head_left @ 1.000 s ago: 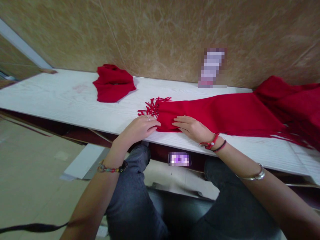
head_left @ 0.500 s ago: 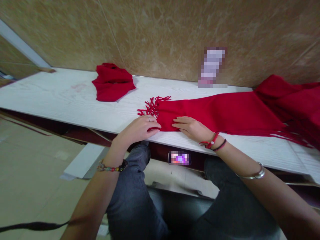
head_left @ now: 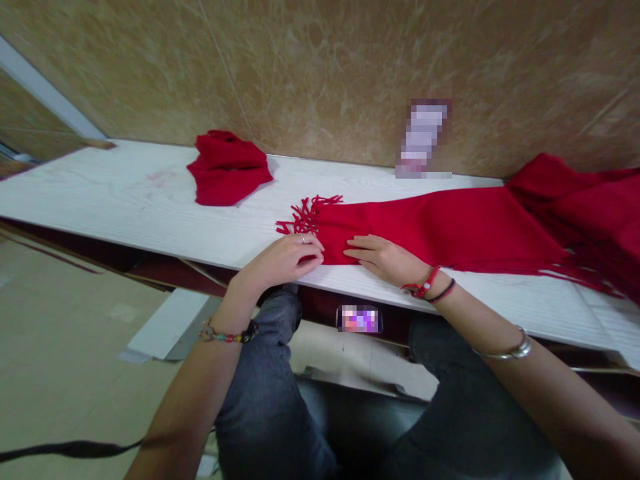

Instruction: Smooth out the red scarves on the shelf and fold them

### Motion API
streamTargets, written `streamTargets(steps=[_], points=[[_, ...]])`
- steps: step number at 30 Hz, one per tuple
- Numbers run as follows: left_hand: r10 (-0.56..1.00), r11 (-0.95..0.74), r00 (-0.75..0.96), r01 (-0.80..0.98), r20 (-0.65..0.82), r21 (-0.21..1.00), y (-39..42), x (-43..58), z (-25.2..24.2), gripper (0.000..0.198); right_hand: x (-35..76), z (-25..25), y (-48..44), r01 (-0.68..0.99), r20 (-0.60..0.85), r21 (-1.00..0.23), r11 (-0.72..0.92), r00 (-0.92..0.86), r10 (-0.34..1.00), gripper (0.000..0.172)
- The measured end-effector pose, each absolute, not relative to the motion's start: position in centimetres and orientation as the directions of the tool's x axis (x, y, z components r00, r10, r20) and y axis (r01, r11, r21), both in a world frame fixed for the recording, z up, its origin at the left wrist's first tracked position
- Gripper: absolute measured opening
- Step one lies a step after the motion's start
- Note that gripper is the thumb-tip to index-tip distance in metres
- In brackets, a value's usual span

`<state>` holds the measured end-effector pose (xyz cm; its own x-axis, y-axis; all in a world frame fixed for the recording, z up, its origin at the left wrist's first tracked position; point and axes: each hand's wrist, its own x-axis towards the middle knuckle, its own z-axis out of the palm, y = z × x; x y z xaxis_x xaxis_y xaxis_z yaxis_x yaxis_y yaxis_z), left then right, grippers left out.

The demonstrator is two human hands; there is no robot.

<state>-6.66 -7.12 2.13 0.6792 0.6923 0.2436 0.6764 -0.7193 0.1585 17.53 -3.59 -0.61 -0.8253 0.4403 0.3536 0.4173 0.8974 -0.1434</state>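
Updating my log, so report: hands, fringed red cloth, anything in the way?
Left hand by fringe, right hand on fringed red cloth. Cloth spread along white tabletop. Nothing visibly blocking hands.

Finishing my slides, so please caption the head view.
Left hand and right hand touching a red scarf near its fringe on a white table.

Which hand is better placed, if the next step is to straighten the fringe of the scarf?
Probably the left hand: it is at the fringed end of the scarf, close beside the fringe. The right hand rests on the scarf farther from the fringe, so it could steady the fabric.
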Motion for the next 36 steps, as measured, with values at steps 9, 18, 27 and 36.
streamTargets(steps=[9, 18, 27, 36], points=[[0.706, -0.703, 0.664, 0.700, 0.245, 0.125, -7.22, -6.67, 2.00, 0.020, 18.14, -0.37, -3.57, 0.398, 0.333, -0.120, 0.909, -0.847, 0.415, 0.031], [0.711, -0.683, 0.665, 0.731, 0.229, -0.004, -7.04, -6.80, 1.93, 0.022, 17.99, -0.76, -3.26, 0.409, 0.320, -0.205, 0.889, -0.831, 0.455, 0.031], [0.699, -0.660, 0.598, 0.751, 0.393, 0.031, -7.08, -6.70, 2.20, 0.024, 18.00, -0.25, -3.60, 0.456, 0.383, -0.217, 0.863, -0.774, 0.504, 0.031], [0.698, -0.708, 0.691, 0.705, 0.189, 0.034, -7.53, -6.45, 2.62, 0.024, 18.35, -0.54, -3.25, 0.406, 0.270, -0.172, 0.897, -0.857, 0.439, 0.037]])
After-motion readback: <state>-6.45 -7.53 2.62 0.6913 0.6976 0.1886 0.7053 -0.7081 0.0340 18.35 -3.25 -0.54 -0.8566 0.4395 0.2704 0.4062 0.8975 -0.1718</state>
